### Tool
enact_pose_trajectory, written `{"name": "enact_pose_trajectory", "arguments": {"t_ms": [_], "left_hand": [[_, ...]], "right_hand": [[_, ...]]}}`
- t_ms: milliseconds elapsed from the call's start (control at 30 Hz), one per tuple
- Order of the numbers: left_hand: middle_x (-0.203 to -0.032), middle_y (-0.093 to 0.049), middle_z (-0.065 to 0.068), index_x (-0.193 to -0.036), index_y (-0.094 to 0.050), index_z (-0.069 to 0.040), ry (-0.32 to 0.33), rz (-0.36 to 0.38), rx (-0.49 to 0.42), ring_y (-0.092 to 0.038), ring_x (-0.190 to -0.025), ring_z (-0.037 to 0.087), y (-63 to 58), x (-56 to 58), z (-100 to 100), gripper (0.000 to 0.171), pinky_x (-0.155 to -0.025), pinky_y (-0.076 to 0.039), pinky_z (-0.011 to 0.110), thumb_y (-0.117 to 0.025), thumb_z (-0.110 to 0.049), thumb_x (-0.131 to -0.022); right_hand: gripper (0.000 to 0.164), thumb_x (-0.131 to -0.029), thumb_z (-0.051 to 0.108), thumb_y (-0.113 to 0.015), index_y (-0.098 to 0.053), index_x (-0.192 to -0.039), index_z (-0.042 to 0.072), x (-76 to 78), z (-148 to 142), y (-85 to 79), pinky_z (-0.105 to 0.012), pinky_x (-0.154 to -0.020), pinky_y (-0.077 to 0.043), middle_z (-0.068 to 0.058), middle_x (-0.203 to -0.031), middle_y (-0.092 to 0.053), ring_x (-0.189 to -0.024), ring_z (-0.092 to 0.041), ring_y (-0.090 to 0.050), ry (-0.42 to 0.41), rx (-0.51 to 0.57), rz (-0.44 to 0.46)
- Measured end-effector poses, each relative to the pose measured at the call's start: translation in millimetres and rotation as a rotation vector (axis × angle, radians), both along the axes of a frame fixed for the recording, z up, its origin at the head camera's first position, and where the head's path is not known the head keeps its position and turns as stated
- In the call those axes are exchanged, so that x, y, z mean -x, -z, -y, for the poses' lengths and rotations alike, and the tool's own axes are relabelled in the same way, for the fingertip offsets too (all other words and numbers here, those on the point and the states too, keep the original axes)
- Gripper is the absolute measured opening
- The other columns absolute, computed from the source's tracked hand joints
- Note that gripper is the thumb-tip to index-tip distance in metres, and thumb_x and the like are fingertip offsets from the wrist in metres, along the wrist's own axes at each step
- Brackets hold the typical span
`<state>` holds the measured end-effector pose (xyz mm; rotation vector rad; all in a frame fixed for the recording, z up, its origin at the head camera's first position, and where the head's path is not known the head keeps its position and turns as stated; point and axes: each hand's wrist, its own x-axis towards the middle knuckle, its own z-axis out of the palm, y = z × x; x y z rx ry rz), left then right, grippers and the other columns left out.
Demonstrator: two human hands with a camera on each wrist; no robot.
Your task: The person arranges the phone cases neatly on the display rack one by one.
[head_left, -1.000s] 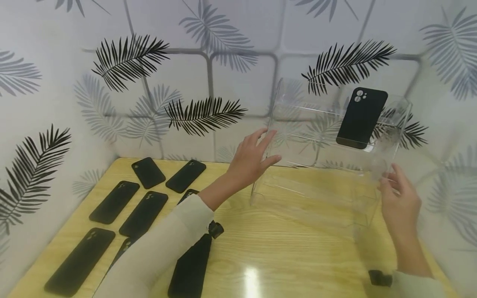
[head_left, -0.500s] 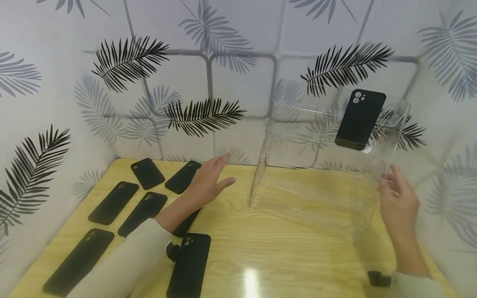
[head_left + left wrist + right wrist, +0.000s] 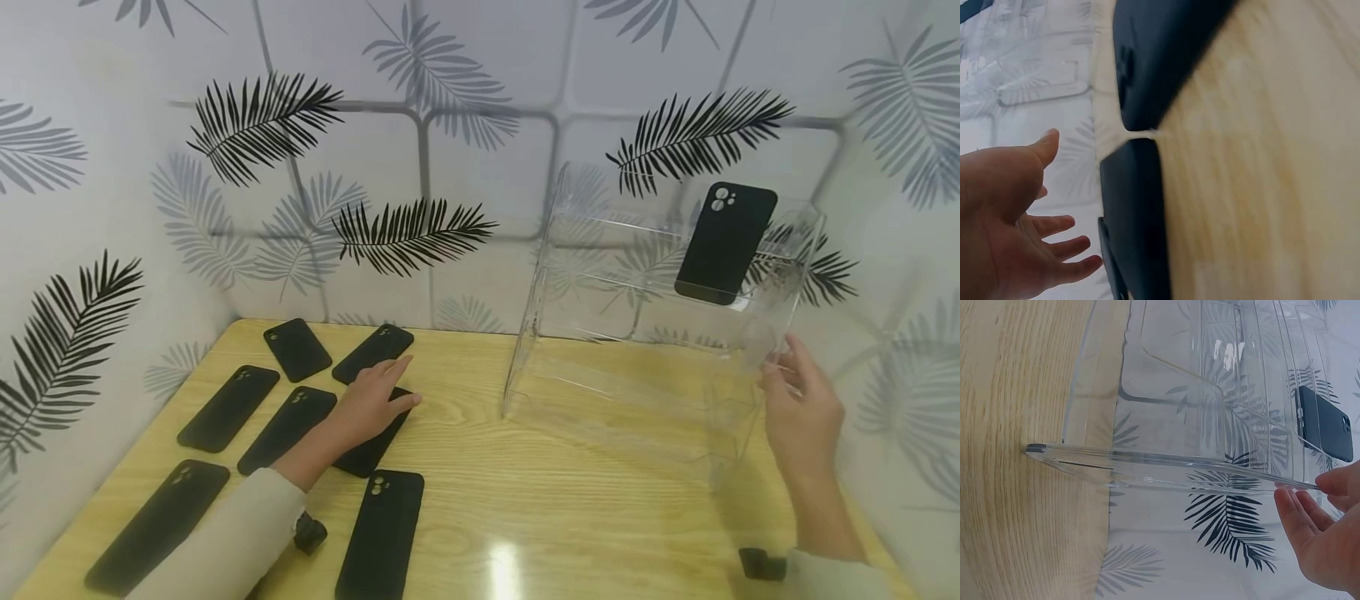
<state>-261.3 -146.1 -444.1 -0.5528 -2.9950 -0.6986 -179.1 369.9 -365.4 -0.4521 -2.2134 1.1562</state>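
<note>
A clear acrylic display rack [image 3: 536, 292] with stepped shelves stands at the right of the table. One black phone case [image 3: 726, 242] leans on an upper shelf, its camera cutouts at the top. At the rack's right side my right hand [image 3: 806, 408] pinches the edge of the side panel [image 3: 1166, 460] between thumb and fingers. My left hand [image 3: 367, 408], fingers spread and nothing held, hovers over a black phone case [image 3: 378, 446] on the table, partly hiding it. The left wrist view has that palm [image 3: 1004, 219] beside the edge of a case [image 3: 1138, 219].
Several more black phone cases lie flat on the left half, among them one at the front [image 3: 382, 533], one at the back [image 3: 297, 350] and one at the far left [image 3: 228, 408]. A leaf-patterned wall covering [image 3: 487, 183] closes off the table's back and sides.
My left hand has left the rack's left side and moved left and down to the phone cases. My right hand stays at the rack's right edge; the rack and its case look unmoved.
</note>
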Motion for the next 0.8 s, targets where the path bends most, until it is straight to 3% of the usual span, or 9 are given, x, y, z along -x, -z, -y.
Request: {"name": "enact_pose_trajectory", "arguments": {"t_ms": [233,533,800], "left_hand": [[-0.157,-0.036,0.027,-0.159,-0.029,-0.005,-0.027,0.095,0.030,-0.031,-0.143,0.053,8.4,1.3,11,0.076,-0.110,-0.032,0.068,-0.061,-0.041,-0.101],[-0.154,-0.041,0.027,-0.152,-0.044,-0.002,-0.015,0.083,0.128,-0.033,-0.142,0.052,11.6,-2.6,11,0.070,-0.108,-0.036,0.066,-0.064,-0.043,-0.098],[-0.158,-0.038,0.023,-0.151,-0.045,-0.004,-0.009,0.071,0.214,-0.035,-0.140,0.052,11.8,-2.5,5,0.073,-0.105,-0.040,0.065,-0.063,-0.049,-0.097]], "right_hand": [[0.050,-0.103,0.026,-0.055,-0.047,-0.152,0.028,0.3,0,1.5,-0.007,-0.087,-0.048,-0.005,-0.131,-0.063,-0.087,0.018,-0.053,0.005,-0.004,0.001],[0.050,-0.103,0.026,-0.055,-0.048,-0.152,0.025,0.3,-1,1.7,-0.005,-0.085,-0.047,-0.001,-0.126,-0.064,-0.085,0.019,-0.053,0.002,-0.018,-0.018],[0.050,-0.103,0.027,-0.055,-0.046,-0.152,0.027,-0.2,-1,-0.6,-0.004,-0.084,-0.047,-0.002,-0.128,-0.062,-0.084,0.020,-0.052,0.010,-0.021,0.000]]}}
